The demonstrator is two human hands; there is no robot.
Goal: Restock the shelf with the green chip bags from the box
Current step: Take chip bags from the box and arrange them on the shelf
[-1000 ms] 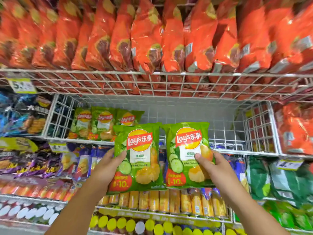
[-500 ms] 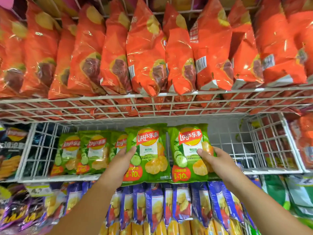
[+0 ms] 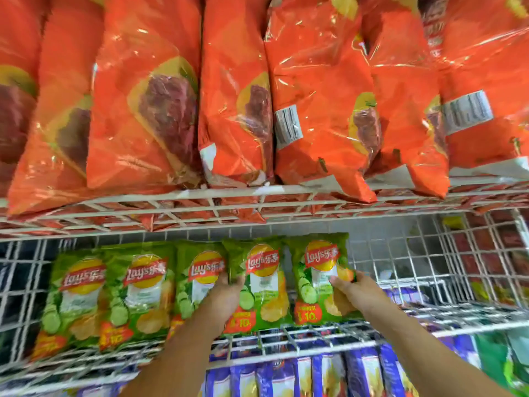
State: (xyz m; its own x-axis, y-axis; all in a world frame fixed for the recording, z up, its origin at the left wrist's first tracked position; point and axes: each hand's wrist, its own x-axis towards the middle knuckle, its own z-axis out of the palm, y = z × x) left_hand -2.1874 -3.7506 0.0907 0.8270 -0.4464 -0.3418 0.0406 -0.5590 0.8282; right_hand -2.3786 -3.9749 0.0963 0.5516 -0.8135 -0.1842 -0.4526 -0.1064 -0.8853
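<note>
Two green chip bags stand upright on the white wire shelf (image 3: pixel 315 338). My left hand (image 3: pixel 226 296) grips the left edge of one green bag (image 3: pixel 263 285). My right hand (image 3: pixel 353 290) grips the right edge of the other green bag (image 3: pixel 317 279). Both bags sit inside the shelf, to the right of three green bags (image 3: pixel 137 287) that stand in a row at the shelf's left. The box is not in view.
Large orange chip bags (image 3: pixel 229 96) fill the wire shelf above and hang over its front rail. Right of my bags the green shelf's wire floor (image 3: pixel 429 310) is bare up to a wire divider (image 3: pixel 486 253). Blue bags (image 3: pixel 329 373) stand on the shelf below.
Both hands have moved up and forward, carrying the two green bags from in front of the shelf into it, beside the row of three. The view has tilted upward.
</note>
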